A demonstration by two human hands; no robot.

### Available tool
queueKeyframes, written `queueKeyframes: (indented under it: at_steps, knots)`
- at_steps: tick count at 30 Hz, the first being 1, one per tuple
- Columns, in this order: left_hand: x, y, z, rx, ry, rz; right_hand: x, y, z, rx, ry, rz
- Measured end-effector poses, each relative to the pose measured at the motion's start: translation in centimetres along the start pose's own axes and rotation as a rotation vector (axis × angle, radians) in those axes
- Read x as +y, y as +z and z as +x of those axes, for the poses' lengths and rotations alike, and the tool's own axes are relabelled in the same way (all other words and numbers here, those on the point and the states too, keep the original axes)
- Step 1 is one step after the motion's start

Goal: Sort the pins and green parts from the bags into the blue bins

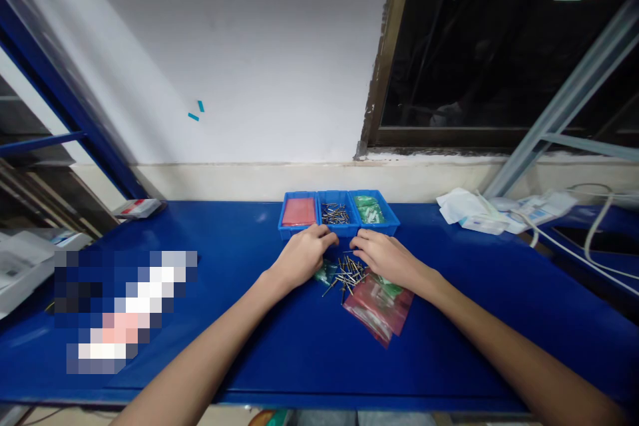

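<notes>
A loose pile of blind rivets [351, 271], thin metal pins with darker ends, lies on the blue table between my hands. My left hand [303, 254] is at the pile's left with its fingers curled together; what they hold, if anything, is hidden. A small green plastic bag [326, 273] lies partly under that hand. My right hand [387, 258] is bent over the pile's right side, and a thin rivet seems to stick out from its pinched fingertips. Beneath the right wrist are red plastic bags [377, 306] and another green bag [392, 289].
Beyond my hands stand three joined blue bins: one with red bags [299, 211], one with rivets [335, 213], one with green bags [369, 209]. White packaging [474, 212] and cables [564, 256] lie at right. A small box [140, 208] is at back left.
</notes>
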State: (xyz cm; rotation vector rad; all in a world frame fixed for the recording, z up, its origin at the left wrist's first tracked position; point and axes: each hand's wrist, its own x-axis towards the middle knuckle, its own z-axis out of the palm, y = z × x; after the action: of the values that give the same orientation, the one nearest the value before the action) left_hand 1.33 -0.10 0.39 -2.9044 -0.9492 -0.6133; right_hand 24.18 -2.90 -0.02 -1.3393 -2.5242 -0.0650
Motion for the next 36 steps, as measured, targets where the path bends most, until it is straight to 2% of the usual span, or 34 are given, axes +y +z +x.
queueKeyframes:
  at_steps: [10,17,26,31,36]
  knots:
    - [-0.1,0.6,0.0,0.007,-0.006,-0.008,-0.3,-1.1,-0.1,-0.053,-0.010,0.037]
    - [0.4,0.8,-0.1,0.023,0.031,-0.016,-0.4,-1.3,-0.1,0.073,0.027,0.153]
    - [0.7,1.1,0.0,0.064,0.060,-0.025,-2.4,-1.1,0.4,0.223,0.111,0.545]
    - [0.9,0.9,0.1,0.104,0.036,-0.062,-3.4,-0.9,0.5,0.276,0.138,0.625]
    - [1.1,0.6,0.2,0.153,0.026,-0.057,-3.3,-1.0,0.4,0.316,0.130,0.634]
